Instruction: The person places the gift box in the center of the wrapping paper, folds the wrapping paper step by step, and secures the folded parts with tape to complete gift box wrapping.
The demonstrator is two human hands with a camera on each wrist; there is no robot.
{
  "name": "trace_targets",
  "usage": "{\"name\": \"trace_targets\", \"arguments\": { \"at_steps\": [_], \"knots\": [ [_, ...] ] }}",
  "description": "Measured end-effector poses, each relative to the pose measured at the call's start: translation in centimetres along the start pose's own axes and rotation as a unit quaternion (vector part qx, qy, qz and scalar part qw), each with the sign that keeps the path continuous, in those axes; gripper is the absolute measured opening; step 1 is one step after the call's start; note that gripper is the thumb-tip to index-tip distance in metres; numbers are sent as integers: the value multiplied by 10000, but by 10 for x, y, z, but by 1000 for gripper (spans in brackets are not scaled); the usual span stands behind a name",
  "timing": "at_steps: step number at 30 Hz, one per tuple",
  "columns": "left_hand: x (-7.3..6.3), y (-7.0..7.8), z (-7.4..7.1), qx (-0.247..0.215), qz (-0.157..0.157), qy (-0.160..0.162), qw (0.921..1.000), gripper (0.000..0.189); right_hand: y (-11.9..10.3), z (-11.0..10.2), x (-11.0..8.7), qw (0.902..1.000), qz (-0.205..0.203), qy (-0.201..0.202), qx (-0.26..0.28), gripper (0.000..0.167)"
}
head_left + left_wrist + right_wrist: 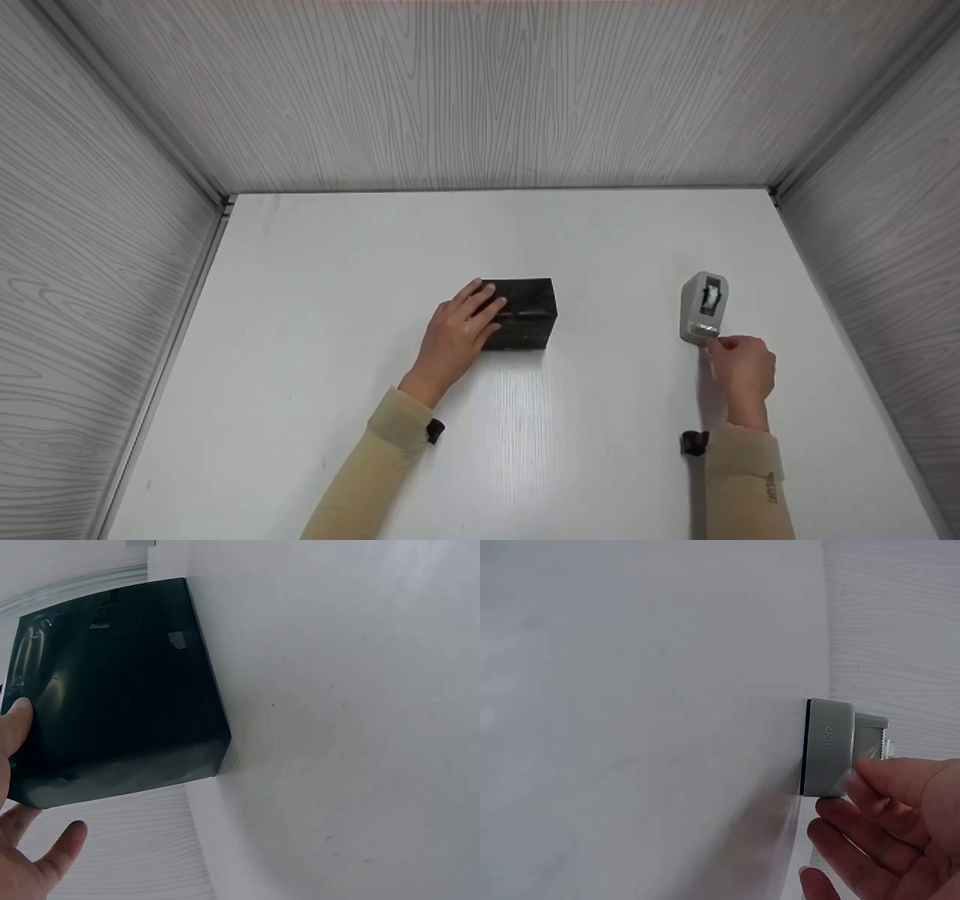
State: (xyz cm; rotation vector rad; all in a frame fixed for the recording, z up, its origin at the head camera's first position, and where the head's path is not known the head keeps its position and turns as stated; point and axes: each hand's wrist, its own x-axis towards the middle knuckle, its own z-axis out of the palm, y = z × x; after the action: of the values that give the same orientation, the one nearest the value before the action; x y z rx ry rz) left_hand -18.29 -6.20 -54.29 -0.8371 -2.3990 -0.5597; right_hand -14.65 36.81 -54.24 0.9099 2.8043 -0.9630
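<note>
A black wrapped box (529, 334) stands on the white table, with small pieces of clear tape (178, 640) on its dark face. My left hand (454, 334) grips its left end, fingers over the top. In the left wrist view the thumb presses one face while some fingers spread beyond an edge. To the right sits a grey tape dispenser (691, 304) with a roll of clear tape (711, 297) in it. Just in front of its cutter, my right hand (742, 367) pinches the tape's free end between thumb and index finger; the other fingers are loosely bent.
The white table (300, 285) is bounded by a wood-grain back panel (480, 97) and side panels on the left (82, 262) and right (885, 225). The dispenser stands near the table's right edge. A small dark device (694, 442) sits at the right wrist.
</note>
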Motion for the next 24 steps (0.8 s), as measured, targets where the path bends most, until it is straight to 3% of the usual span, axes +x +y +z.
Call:
{"name": "trace_targets", "arguments": {
  "at_steps": [11,18,21,24],
  "knots": [
    [0,-1,0,-53,41,75,9999,37,1,-4,0,9994,-332,-38,-119,35],
    [0,0,1,-99,78,112,9999,37,-11,-19,-18,9957,66,-677,-624,41],
    [0,-1,1,-10,54,82,10000,37,-25,-18,-29,9938,-373,-930,-490,41],
    [0,0,1,80,47,40,9999,37,-40,-11,-39,9877,-1020,-1184,-13,42]
  ]
}}
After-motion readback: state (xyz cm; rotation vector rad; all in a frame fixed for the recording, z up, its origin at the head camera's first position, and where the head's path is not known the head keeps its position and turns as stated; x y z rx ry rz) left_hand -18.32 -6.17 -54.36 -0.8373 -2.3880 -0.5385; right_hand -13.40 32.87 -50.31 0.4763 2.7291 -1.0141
